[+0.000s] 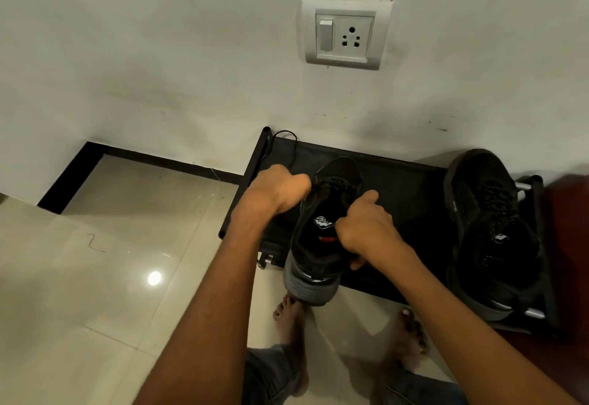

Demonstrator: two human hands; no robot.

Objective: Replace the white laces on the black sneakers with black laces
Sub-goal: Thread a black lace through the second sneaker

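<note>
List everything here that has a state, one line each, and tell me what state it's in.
Held sneaker: lifted over the rack, heel toward the camera, black lace through its eyelets.
Second sneaker: resting on the shoe rack, black laces in, untouched.
Left hand: fingers curled at the black lace near the held sneaker's toe end.
Right hand: gripping the held sneaker's collar.
Wall switch: position unclear.
Socket: nothing plugged in.

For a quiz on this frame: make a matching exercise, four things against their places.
1 socket
2 left hand
3 right hand
4 second sneaker

A right end of the rack
B on the wall
C by the laces of the held sneaker
D on the held sneaker's collar

1-B, 2-C, 3-D, 4-A
</note>
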